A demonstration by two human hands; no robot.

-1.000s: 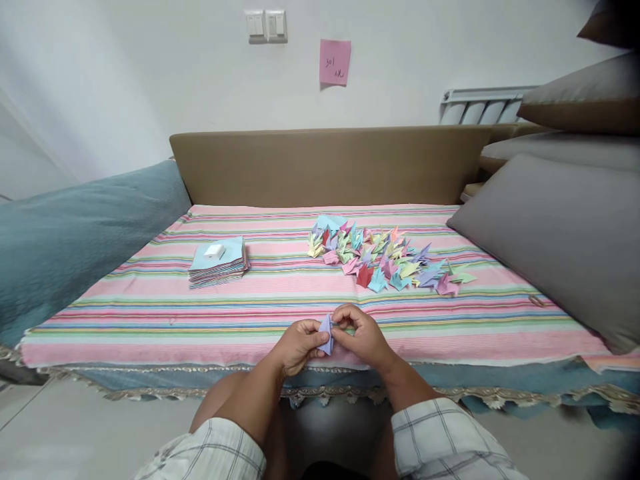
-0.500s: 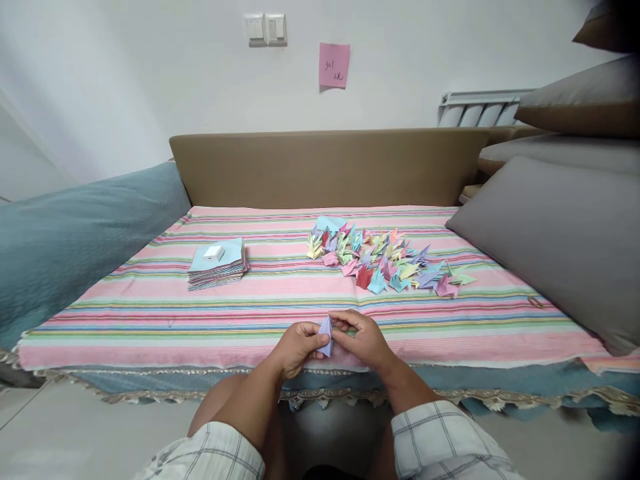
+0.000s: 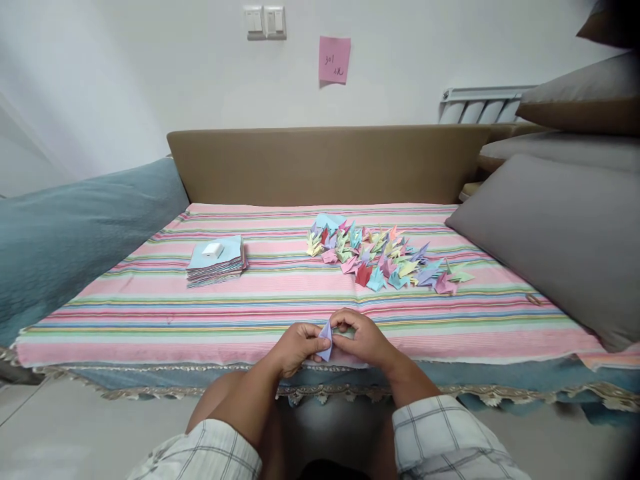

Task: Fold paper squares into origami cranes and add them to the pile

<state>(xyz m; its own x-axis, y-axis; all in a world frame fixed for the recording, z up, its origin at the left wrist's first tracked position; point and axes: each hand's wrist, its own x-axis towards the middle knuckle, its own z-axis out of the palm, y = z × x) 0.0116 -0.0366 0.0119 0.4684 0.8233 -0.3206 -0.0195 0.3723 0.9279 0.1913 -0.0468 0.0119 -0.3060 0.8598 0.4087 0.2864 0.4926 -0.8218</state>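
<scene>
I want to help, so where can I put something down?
Bare cloth lies between the paper stack and the paper cranes, and from the stack left to the blue cushion. It's crowded among the cranes; hands and purple paper take up the front middle.

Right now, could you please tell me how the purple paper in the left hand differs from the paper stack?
The purple paper is folded into a narrow, pointed shape; the paper stack is a pile of flat sheets. The left hand grips the purple paper, while the paper stack lies on the striped cloth. Both are paper.
</scene>
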